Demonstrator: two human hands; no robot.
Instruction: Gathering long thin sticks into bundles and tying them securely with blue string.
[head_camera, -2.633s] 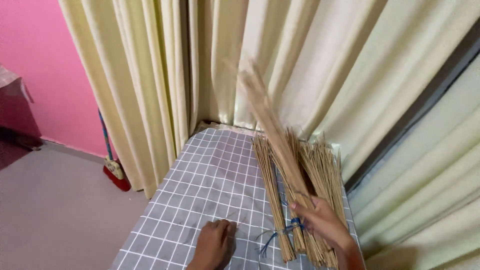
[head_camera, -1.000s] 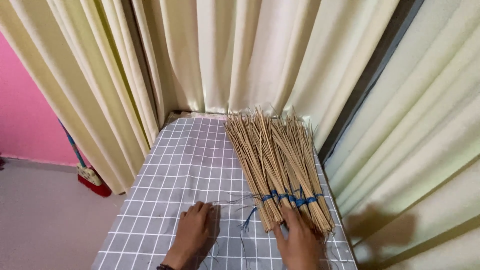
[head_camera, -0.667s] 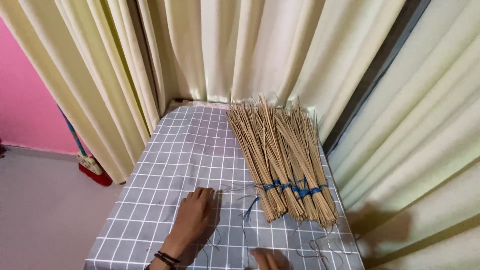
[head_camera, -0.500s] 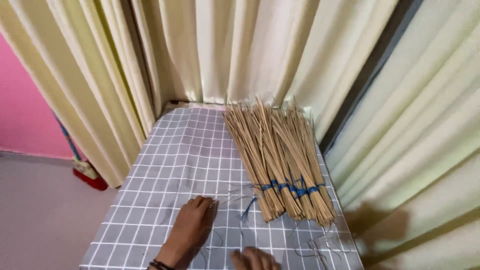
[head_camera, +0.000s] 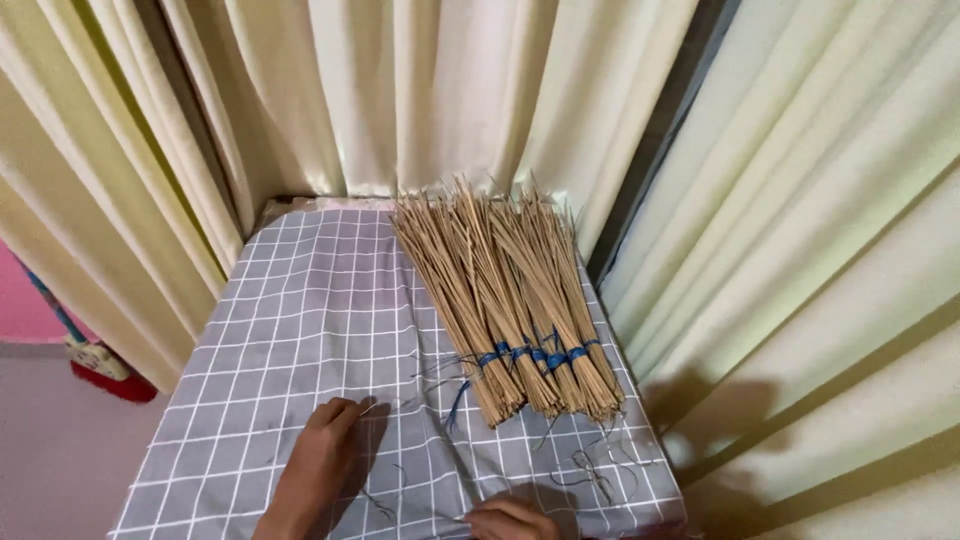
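Several bundles of thin tan sticks (head_camera: 505, 300) lie side by side on a table covered with a grey checked cloth (head_camera: 300, 300), each tied near its near end with blue thread (head_camera: 535, 354). My left hand (head_camera: 328, 445) rests flat on the cloth to the left of the bundles, its fingertips beside a thin loose thread. My right hand (head_camera: 512, 519) shows only partly at the bottom edge, in front of the bundles and apart from them; its fingers are hidden.
Loose dark threads (head_camera: 590, 470) lie on the cloth near the front right corner. Cream curtains (head_camera: 450, 90) hang close behind and to the right of the table. A pink wall and a red object (head_camera: 100, 372) on the floor are at the left.
My right hand has come off the near ends of the bundles and drawn back to the table's front edge. My left hand stays flat on the cloth.
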